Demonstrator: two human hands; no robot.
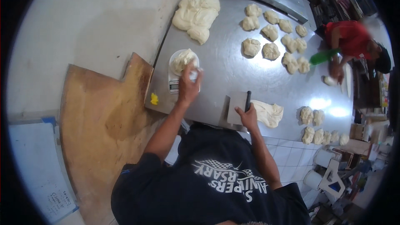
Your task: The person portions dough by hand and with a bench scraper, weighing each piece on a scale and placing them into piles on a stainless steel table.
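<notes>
While reaching out over the steel table (233, 71), left hand (188, 86) parked right at the small white scale (180, 77), fingers loosely spread and slightly curled, not gripping anything as far as can be told. Dough lump on the scale (182, 60) sitting at about 11 o'clock from those fingers, fingertips (196, 71) just touching or nearly touching its near edge; too blurry to call it for sure.

Right hand (248, 117) down near the table's front edge, clamped around the dark handle of a metal bench scraper (237, 106), blade spreading off to 9 o'clock of the handle. Flattened piece of dough (268, 113) lying at 3 o'clock from that hand, just beside the knuckles and touching or almost touching the scraper handle.

Big dough mass (196, 13) way up at 12 o'clock from the scale, well apart from both hands. Rows of portioned dough pieces (273, 33) spread toward 1 o'clock, plus another cluster of dough pieces (318, 127) over at 3 o'clock near the table's right edge.

Another person in a red top (352, 39) working at the far right end, hand (335, 73) down on a small dough ball (329, 80), green object (324, 56) right by the arm. Brown wooden board (104, 121) leaning at 9 o'clock beside the table, little yellow thing (154, 98) stuck between board and table edge.
</notes>
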